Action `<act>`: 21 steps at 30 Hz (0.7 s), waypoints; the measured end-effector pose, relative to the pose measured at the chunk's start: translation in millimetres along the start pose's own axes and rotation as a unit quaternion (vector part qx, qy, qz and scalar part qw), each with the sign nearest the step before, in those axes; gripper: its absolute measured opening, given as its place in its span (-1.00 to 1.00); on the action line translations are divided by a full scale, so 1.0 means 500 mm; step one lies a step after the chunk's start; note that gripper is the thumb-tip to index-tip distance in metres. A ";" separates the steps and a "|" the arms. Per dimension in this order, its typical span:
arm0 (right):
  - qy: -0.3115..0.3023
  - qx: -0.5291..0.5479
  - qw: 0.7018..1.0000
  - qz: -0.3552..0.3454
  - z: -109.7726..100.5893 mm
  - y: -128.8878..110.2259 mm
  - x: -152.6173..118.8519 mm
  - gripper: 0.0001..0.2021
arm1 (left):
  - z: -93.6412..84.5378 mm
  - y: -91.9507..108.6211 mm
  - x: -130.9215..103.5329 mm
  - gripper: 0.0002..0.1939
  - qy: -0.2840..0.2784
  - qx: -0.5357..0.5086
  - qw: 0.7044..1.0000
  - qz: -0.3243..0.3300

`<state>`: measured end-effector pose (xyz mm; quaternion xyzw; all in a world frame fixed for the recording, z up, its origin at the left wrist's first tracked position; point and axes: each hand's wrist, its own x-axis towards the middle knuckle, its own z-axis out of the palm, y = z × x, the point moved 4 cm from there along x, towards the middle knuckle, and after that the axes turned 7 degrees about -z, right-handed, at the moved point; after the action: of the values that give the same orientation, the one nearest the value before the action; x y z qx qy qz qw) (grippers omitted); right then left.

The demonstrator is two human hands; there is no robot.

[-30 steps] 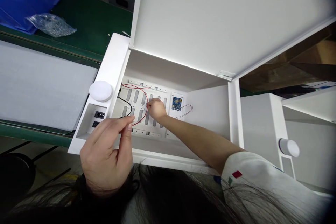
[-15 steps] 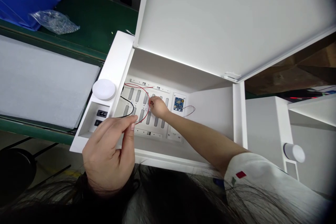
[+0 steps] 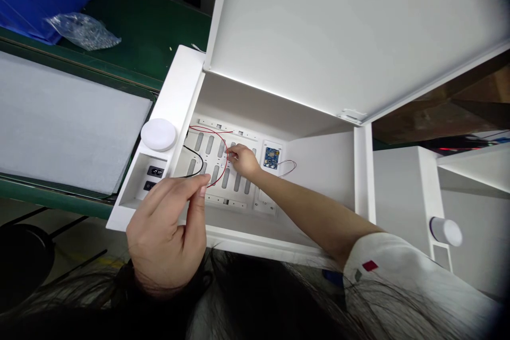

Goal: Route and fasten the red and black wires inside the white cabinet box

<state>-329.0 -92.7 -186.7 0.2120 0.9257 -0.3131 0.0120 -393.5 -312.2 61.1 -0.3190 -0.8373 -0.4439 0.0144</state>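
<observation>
Red wire is looping across the slotted plate on the inner floor of the open white cabinet, running from the upper left corner of the plate down toward the front edge. The right hand is reaching deep into the cabinet and is resting on the slotted plate, its fingers closing together on the red wire near the middle of the loop. The left hand is hovering at the front edge of the cabinet, with thumb and forefinger pinching together on the lower end of the red wire. A black wire is curving over the left part of the plate, just beside the red one. A small blue circuit board is sitting just right of the plate, with a thin red lead curling out to its right. A round white knob is sitting on the left wall of the cabinet, above two black sockets. The cabinet lid is standing open above. A clear plastic bag is lying on the green table to the left, well apart from both hands.
</observation>
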 end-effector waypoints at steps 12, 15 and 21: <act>-0.084 -0.165 0.977 -0.110 0.004 -0.041 0.016 -0.74 | 0.001 0.002 0.000 -0.79 0.001 0.002 1.000 -0.002; -0.094 -0.168 0.975 -0.108 -0.001 -0.038 0.016 -0.75 | 0.001 0.004 0.002 -0.81 0.003 0.001 1.000 0.001; -0.148 -0.102 0.977 -0.112 -0.009 -0.023 0.002 -0.84 | 0.002 0.002 0.002 -0.79 0.004 0.006 1.000 0.010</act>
<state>-333.9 -97.9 -176.8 0.0555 0.9585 -0.2445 0.1354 -393.4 -310.3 61.6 -0.3251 -0.8367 -0.4401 0.0240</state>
